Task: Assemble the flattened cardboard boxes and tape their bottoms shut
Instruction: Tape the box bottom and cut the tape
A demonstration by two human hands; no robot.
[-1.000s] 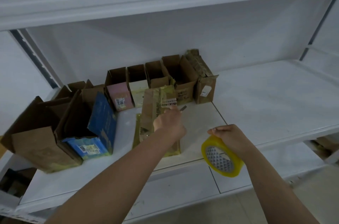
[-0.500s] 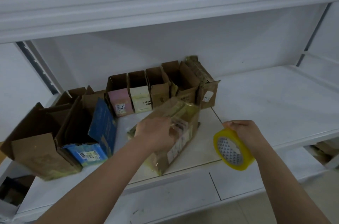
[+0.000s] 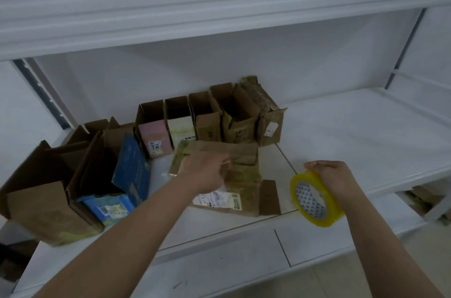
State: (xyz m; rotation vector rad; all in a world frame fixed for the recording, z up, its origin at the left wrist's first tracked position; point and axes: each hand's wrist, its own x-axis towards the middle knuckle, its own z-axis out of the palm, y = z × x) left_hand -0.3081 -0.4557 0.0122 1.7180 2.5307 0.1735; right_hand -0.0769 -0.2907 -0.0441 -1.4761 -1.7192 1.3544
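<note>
- Since half a second ago, the box (image 3: 227, 180) under the left hand (image 3: 207, 173) has turned from a diagonal lie to square-on with the shelf (image 3: 353, 131) edge, its labelled face toward the camera and a loose flap pointing right.
- Far left: two large open boxes (image 3: 48, 200) stand at the shelf end, one with a blue flap; they have not moved.
- Rear row: five small assembled boxes (image 3: 207, 122) stand upright, tops open, touching side by side against the back of the shelf.
- Left hand: fingers curled over the top edge of the worked box, gripping it; blur hides the exact finger placement.
- Worked box: rests on the shelf just in front of the rear row, between the large boxes and the tape roll (image 3: 314, 200).
- Right hand (image 3: 334, 180): fingers clamped over the rim of the yellow tape roll, held off the shelf edge, apart from the box.
- Judgement: the box appears positioned for closing; no tape is drawn out, so taping its bottom remains to be done.
</note>
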